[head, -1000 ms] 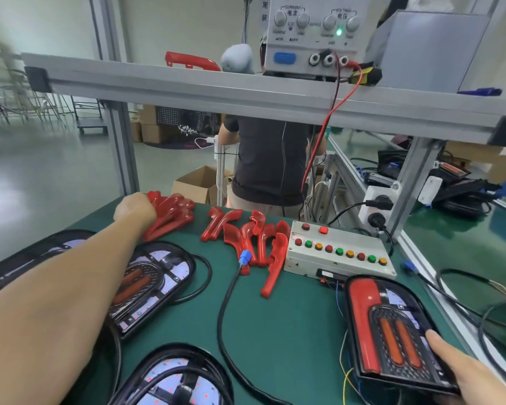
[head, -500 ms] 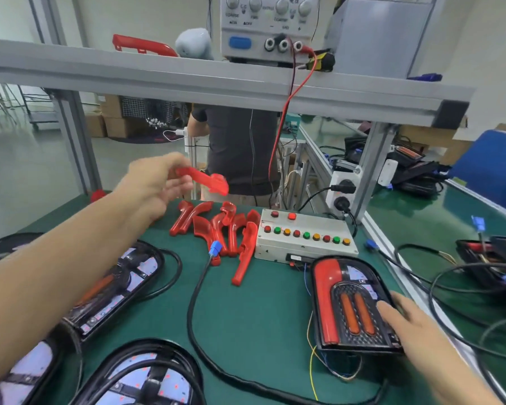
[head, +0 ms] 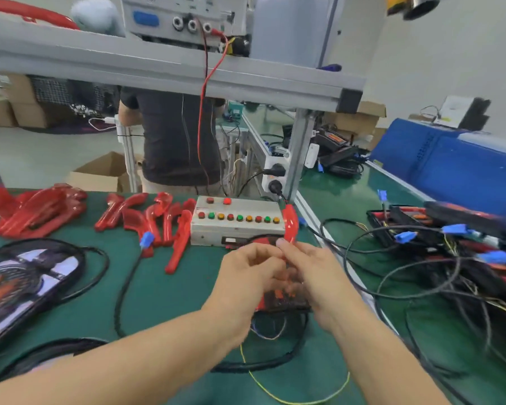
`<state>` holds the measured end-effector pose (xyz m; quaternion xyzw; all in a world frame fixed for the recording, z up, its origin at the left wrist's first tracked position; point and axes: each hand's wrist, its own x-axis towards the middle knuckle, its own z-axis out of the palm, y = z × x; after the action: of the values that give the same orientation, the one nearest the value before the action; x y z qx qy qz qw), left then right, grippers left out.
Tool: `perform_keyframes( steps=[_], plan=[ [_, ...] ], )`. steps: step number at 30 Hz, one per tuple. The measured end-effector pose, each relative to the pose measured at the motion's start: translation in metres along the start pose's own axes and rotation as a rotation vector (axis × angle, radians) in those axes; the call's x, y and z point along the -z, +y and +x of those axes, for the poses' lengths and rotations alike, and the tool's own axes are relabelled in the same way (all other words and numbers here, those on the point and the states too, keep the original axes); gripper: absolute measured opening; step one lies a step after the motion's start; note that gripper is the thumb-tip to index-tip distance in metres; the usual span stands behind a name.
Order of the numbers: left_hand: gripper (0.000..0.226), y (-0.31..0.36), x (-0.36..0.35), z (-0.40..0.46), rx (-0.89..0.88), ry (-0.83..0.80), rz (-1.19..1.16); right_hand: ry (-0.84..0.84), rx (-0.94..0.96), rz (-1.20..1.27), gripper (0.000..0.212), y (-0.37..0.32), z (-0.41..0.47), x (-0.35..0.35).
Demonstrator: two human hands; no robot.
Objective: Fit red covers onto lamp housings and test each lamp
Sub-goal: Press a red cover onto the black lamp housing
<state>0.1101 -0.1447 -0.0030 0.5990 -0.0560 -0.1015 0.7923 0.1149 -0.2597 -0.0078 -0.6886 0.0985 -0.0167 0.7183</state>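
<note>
Bench [head: 170,290]: green mat surface, cluttered. Both hands meet over a lamp housing [head: 284,299] lying flat near bench centre, just in front of a grey button box [head: 237,220] with a row of red, green and amber buttons.

Right hand [head: 313,276]: fingers curled, pinching the lower end of a red cover [head: 291,222], which rises from the fingertips and overlaps the right end of the button box.

Left hand [head: 246,276]: fingers curled over the housing's left side, touching the right hand. Motion blur here; cannot tell whether it grips the housing or only rests on it.

Spare red covers: one loose group [head: 155,220] left of the button box, a denser pile [head: 35,211] at the far left edge. A black cable with a blue connector [head: 146,239] crosses the loose group. Another housing [head: 27,285], ringed by black cable, sits at the left.

Right side: tangle of black cables [head: 421,276] and blue plugs on an adjoining green surface, with a blue bin [head: 450,171] beyond.

Overhead: grey aluminium shelf [head: 158,71] carrying a power supply [head: 181,16]; a red lead drops from it. Behind the bench stands a person in a dark shirt [head: 173,141]; cardboard boxes on a grey floor, pale walls.
</note>
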Motion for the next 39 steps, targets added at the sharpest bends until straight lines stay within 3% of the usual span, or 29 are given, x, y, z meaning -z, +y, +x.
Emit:
perform_keyframes(
  steps=[3,5,6,8,10,12,15,18,24,31,35,37,39],
  plan=[
    [0.010,-0.002,0.005,0.013,-0.156,-0.138,0.342,0.048,0.033,-0.038,0.018,0.000,0.002,0.013],
    [0.003,0.001,0.016,0.041,-0.313,-0.028,0.634,0.128,0.127,-0.246,0.016,-0.002,0.003,0.031],
    [0.007,0.003,0.023,0.058,-0.323,0.069,0.766,0.170,0.180,-0.415,0.015,-0.003,0.002,0.040],
    [0.022,0.003,0.036,0.089,-0.135,0.178,0.924,0.207,0.265,-0.756,0.015,0.002,0.000,0.054],
    [0.034,-0.005,0.041,0.106,0.167,0.157,0.861,0.180,0.296,-0.987,0.018,0.009,-0.004,0.058],
    [0.029,-0.011,0.037,0.111,0.371,0.106,0.620,0.160,0.293,-1.079,0.020,0.015,-0.004,0.056],
    [0.014,-0.017,0.032,0.118,0.401,0.130,0.465,0.154,0.287,-1.203,0.021,0.016,0.000,0.052],
    [0.005,-0.018,0.031,0.118,0.393,0.156,0.415,0.114,0.288,-1.186,0.023,0.012,0.002,0.052],
    [0.010,-0.019,0.029,0.110,0.389,0.201,0.437,0.028,0.233,-1.157,0.031,0.013,0.000,0.055],
    [0.010,-0.013,0.024,0.107,0.427,0.203,0.097,0.073,0.339,-1.170,0.023,0.020,-0.010,0.053],
    [0.037,-0.003,0.024,0.107,0.427,0.064,0.148,0.065,0.407,-1.198,0.027,0.028,-0.008,0.057],
    [0.044,-0.002,0.023,0.105,0.416,0.026,0.228,0.045,0.349,-1.035,0.032,0.033,-0.006,0.059],
    [0.044,-0.002,0.025,0.105,0.389,0.009,0.272,0.018,0.171,-0.611,0.036,0.034,-0.008,0.061]
  ],
)
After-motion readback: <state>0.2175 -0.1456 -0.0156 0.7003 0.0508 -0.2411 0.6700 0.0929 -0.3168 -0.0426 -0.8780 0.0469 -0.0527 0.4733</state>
